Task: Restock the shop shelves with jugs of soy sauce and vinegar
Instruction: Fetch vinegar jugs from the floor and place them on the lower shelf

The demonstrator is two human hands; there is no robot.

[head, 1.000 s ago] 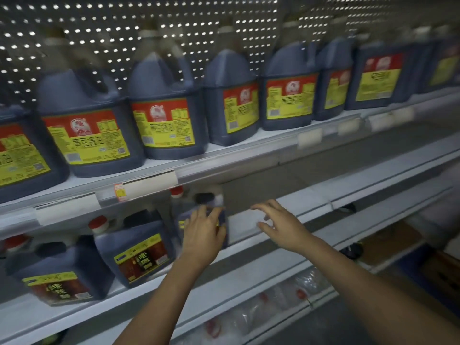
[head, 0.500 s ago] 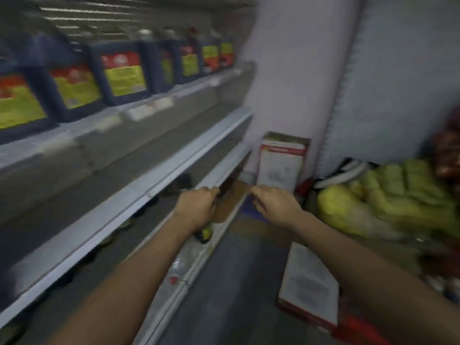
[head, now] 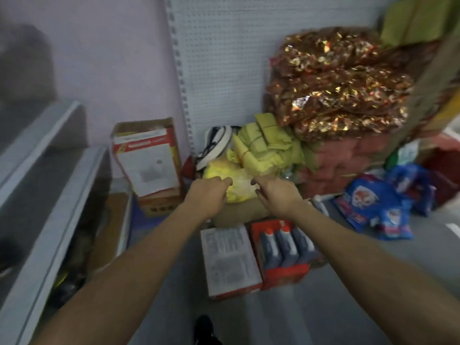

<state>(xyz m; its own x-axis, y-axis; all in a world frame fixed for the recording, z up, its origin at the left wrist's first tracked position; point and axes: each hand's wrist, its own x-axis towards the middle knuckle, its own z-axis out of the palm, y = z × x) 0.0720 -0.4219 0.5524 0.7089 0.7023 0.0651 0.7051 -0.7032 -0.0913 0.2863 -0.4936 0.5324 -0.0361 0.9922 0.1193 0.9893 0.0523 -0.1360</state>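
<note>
Grey shop floor fills the lower view, and on it sits an open red carton that serves as the landmark. Inside the carton stand three dark jugs with red caps, side by side in one row, their long axes upright and leaning slightly away from the viewer. Both hands hover beyond the carton's far edge, above it in the view: the left hand up and to the left, the right hand almost straight beyond it, so the right looks the nearer of the two. Neither holds anything; the left's fingers are loosely curled, the right's hang relaxed and pointing down. To reach the jugs the hands would likely have to drop back toward the body. Touching the carton's left side lies one closed white-topped box. Left of that, well apart, run two white shelf edges.
</note>
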